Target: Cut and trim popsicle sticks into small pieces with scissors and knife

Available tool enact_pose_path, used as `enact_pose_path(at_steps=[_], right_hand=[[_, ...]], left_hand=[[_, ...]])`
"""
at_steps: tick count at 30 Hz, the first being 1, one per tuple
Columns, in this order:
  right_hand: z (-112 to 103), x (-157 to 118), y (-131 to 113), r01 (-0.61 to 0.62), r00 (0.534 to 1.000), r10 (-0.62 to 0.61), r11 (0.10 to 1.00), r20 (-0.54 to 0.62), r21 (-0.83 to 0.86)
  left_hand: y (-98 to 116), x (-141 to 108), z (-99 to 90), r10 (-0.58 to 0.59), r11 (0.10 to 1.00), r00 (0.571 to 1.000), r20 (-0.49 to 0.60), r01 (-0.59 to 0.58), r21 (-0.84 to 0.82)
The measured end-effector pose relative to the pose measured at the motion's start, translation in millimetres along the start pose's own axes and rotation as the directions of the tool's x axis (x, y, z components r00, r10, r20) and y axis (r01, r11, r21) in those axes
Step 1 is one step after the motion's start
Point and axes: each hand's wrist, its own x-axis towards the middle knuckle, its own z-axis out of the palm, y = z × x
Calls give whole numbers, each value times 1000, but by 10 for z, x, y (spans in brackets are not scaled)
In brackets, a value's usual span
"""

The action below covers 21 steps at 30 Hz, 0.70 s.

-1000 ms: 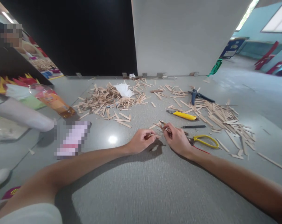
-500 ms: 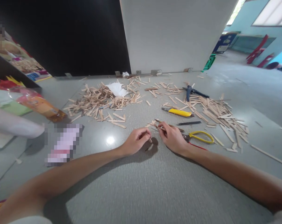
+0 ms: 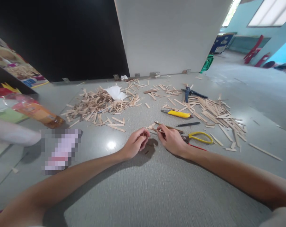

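Note:
My left hand [image 3: 136, 143] hovers low over the grey table with its fingers curled together. Whatever lies between its fingertips is hidden. Just to the right, my right hand [image 3: 172, 140] pinches a thin wooden stick [image 3: 152, 128] whose end points toward my left hand. Beyond the right fingers lies a narrow brownish tool [image 3: 177, 129], partly covered. Scissors with yellow handles [image 3: 201, 136] rest beside the right wrist, and a thin red item [image 3: 196, 147] shows under the wrist. A small dark bit [image 3: 147, 152] lies on the table below the left fingers.
A yellow cutter knife [image 3: 179, 114], a black slim tool [image 3: 188, 124] and dark blue cutters [image 3: 188, 94] lie farther back. Wooden sticks form a left pile [image 3: 93, 105] with white paper [image 3: 115, 93], and a right pile [image 3: 218, 112]. An orange bottle [image 3: 36, 110] lies at left.
A small wooden piece seen at my left fingertips before is no longer visible, and those fingers have curled differently. My right hand keeps its pinch. The whole view has shifted slightly.

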Motion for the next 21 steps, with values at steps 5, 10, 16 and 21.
enact_pose_path(at_steps=[5, 10, 16, 21], right_hand=[[3, -4, 7, 17, 1000, -17, 1000, 7, 0], [14, -9, 31, 8, 1000, -8, 1000, 9, 2], [12, -1, 27, 8, 1000, -8, 1000, 25, -9], [16, -1, 29, 6, 1000, -6, 1000, 31, -13]], left_hand=[[-26, 9, -23, 38, 999, 999, 25, -37, -35], [-41, 5, -25, 38, 995, 999, 37, -35, -92], [-71, 1, -16, 38, 997, 999, 3, -38, -64], [-88, -19, -25, 32, 999, 999, -29, -31, 28]])
